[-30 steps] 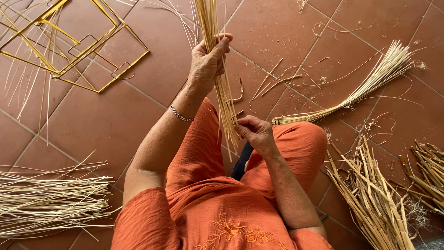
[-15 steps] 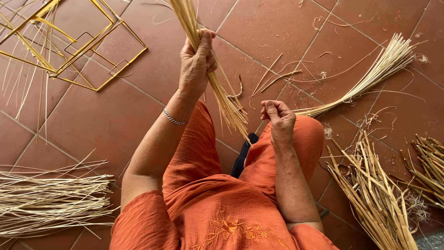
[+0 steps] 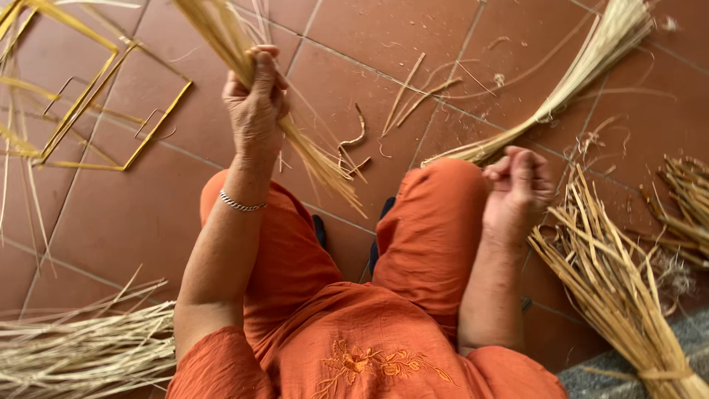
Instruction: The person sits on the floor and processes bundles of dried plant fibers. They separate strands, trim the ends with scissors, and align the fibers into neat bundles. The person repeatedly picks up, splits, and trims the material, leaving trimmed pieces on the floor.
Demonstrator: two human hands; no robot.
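Bare tile floor [image 3: 133, 222] ahead; straw heaps [image 3: 620, 288] crowding right, yellow frames [image 3: 111, 103] left.

No packages, labels, signs or screens show anywhere in the view.
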